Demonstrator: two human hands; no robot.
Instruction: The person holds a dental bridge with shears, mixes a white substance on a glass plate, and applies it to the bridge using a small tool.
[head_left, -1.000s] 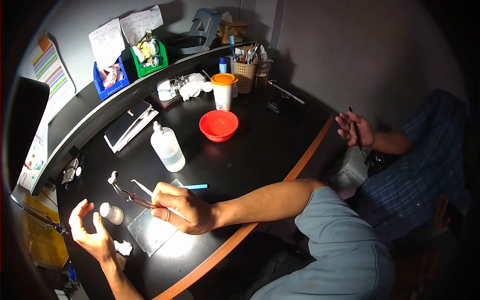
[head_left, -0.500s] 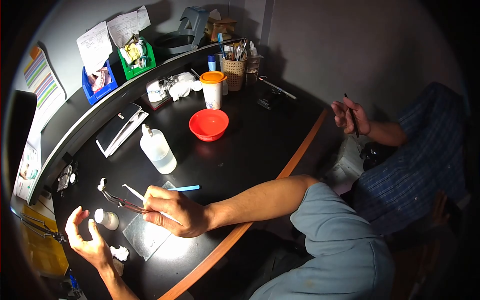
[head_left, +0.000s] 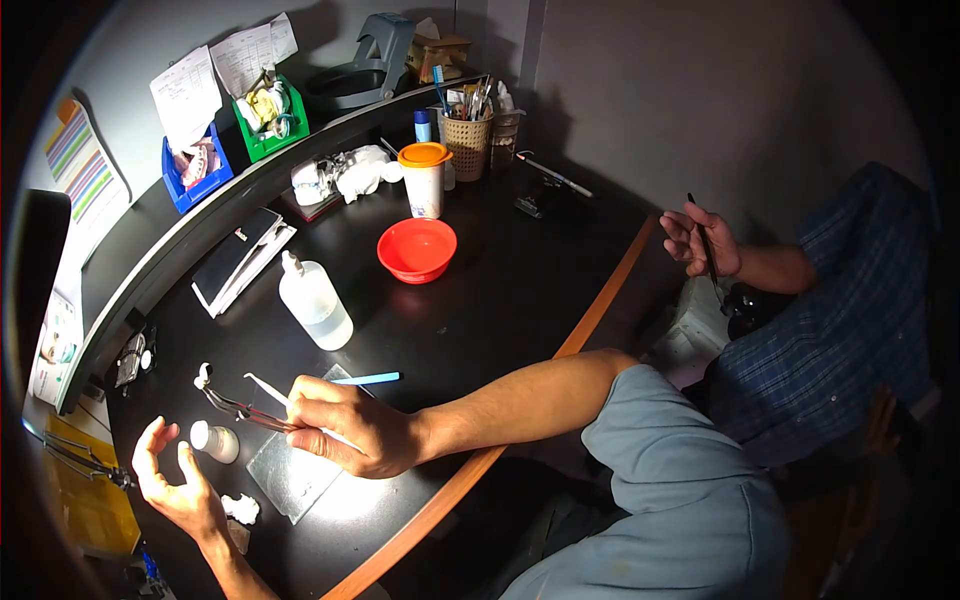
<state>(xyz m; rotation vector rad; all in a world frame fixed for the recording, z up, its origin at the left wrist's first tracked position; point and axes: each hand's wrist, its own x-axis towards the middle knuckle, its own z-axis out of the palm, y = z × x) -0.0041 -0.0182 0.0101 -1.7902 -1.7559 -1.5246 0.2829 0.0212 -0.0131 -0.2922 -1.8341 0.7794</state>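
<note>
Little has moved since half a second ago: the tip of the tweezers (head_left: 262,416) sits slightly lower, and both hands keep nearly the same pose. Leftmost, one left hand (head_left: 184,492) is palm up, fingers curved, thumb and fingertips spread wide around nothing visible; just beside it stands one white-lidded jar (head_left: 216,442), with one crumpled white lump (head_left: 240,508) nearer the wrist; on the ledge beyond are two bins, one blue bin (head_left: 203,194) and one green bin (head_left: 272,149), dental models in each; above the jar, the tweezers' tip carries one small white piece (head_left: 204,372); one glass slab (head_left: 290,490) lies to the right, one blue stick (head_left: 368,379) at its far end; one squeeze bottle (head_left: 320,308) stands beyond; one right hand (head_left: 355,430) grips the tweezers, fingers curled and thumb below, a hook-tipped instrument (head_left: 262,387) also running into it, forearm crossing the wooden desk edge; farther back are one red bowl (head_left: 417,250) and one orange-lidded cup (head_left: 425,190); rightmost, one co-worker's hand (head_left: 722,245) is raised, holding a slim black-handled tool (head_left: 706,240).
</note>
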